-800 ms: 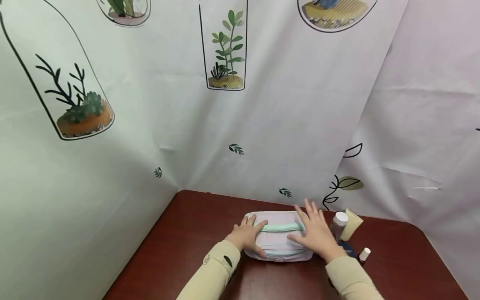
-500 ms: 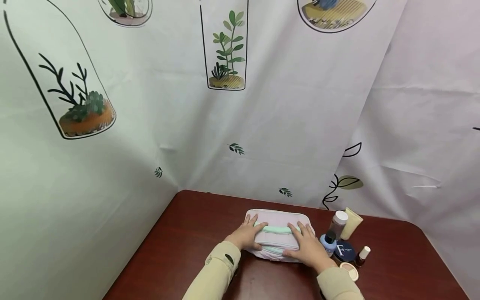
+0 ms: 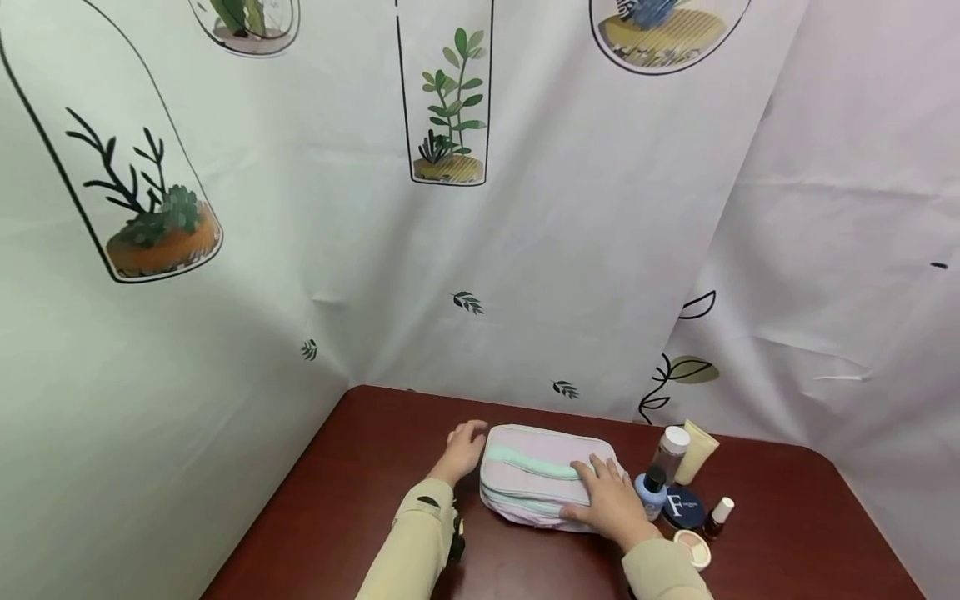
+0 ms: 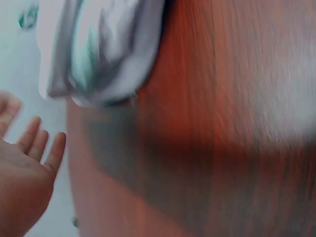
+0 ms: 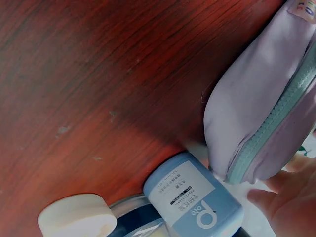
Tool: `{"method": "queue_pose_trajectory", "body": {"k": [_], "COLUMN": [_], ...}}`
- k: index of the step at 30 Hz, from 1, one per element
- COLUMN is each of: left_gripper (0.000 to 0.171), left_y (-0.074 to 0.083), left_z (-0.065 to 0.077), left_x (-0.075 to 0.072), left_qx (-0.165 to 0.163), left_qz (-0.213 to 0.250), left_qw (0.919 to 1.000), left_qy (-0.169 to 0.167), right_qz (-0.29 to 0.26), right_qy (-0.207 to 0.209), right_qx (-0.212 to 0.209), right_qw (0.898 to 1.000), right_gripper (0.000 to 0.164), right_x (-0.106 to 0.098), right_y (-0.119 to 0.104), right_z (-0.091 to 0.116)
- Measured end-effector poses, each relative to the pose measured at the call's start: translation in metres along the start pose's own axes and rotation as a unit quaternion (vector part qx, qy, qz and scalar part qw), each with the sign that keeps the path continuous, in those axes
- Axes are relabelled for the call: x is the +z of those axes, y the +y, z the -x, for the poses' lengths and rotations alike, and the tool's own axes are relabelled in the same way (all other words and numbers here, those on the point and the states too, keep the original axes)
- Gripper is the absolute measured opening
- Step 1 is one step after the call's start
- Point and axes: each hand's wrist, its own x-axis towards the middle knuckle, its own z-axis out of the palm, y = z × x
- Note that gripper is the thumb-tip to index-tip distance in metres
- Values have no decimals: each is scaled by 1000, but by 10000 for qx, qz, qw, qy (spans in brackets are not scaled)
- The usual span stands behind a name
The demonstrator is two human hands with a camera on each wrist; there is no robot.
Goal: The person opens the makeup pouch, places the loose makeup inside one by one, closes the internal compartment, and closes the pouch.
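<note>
A lavender zip pouch [image 3: 525, 487] with a mint handle [image 3: 536, 463] and mint zipper lies on the table, turned slightly at an angle. My left hand [image 3: 461, 452] is off the pouch's left end, fingers loosely bent and holding nothing. The left wrist view shows this hand [image 4: 27, 177] palm visible, apart from the blurred pouch [image 4: 123, 49]. Spread fingers of my right hand [image 3: 611, 507] rest on the pouch's right end, thumb toward its front edge. In the right wrist view, my right hand [image 5: 289, 202] touches the pouch end beside a blue bottle [image 5: 190, 195].
Right of the pouch stand a white-capped clear bottle [image 3: 670, 454], a cream tube [image 3: 696, 454], a round dark blue case [image 3: 684, 508], a small white-capped bottle [image 3: 718, 517] and a round palette [image 3: 692, 550]. A printed curtain [image 3: 555, 250] hangs behind the brown table [image 3: 360, 467].
My left hand has come off the pouch and moved left. The right hand has come down onto the pouch's right end. The pouch has turned slightly, its left end now uncovered.
</note>
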Motion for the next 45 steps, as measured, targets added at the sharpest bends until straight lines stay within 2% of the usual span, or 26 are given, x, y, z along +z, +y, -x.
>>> {"method": "queue_pose_trajectory", "body": {"k": [2, 4, 7, 12, 14, 15, 19, 23, 29, 33, 37, 41, 45], "left_gripper": [31, 33, 35, 39, 39, 39, 37, 34, 23, 17, 14, 9, 8], "left_y": [-11, -21, -31, -39, -42, -43, -45, -42, -31, -27, -26, -27, -29], "left_z": [0, 0, 1, -5, -7, -7, -9, -15, -24, -30, -29, -29, -26], "left_x": [0, 3, 7, 15, 16, 16, 17, 16, 18, 21, 23, 23, 21], "left_qx": [-226, -481, -634, -309, -202, -258, -358, -414, -530, -616, -526, -398, -304], "left_qz": [-99, -131, -1, 721, 869, 878, 780, 719, 128, -130, -190, -263, -665], "left_qw": [9995, 9987, 9980, 9961, 9950, 9948, 9951, 9945, 9976, 9974, 9984, 9987, 9972], "left_qy": [195, 107, -84, -414, -454, -446, -486, -639, -418, -348, -102, 165, 129], "right_qz": [-42, -88, -163, -126, -243, -322, -698, -730, -654, -651, -835, -992, -911], "right_qy": [121, 285, 539, 903, 925, 898, 694, 549, 574, 326, 40, -33, -105], "right_qx": [-37, -117, -255, -557, -707, -771, -911, -942, -864, -781, -652, -580, -519], "right_qw": [9999, 9995, 9981, 9943, 9929, 9925, 9910, 9914, 9925, 9943, 9944, 9934, 9944], "right_gripper": [74, 69, 63, 57, 55, 55, 63, 68, 66, 71, 78, 77, 74], "right_x": [3, 7, 14, 24, 27, 28, 30, 28, 26, 25, 23, 21, 20], "right_y": [-2, -4, -6, -10, -11, -11, -7, -4, -1, 3, 3, 0, -2], "right_z": [0, 1, 3, 5, 5, 6, 7, 6, 2, 0, -1, -2, -4]}}
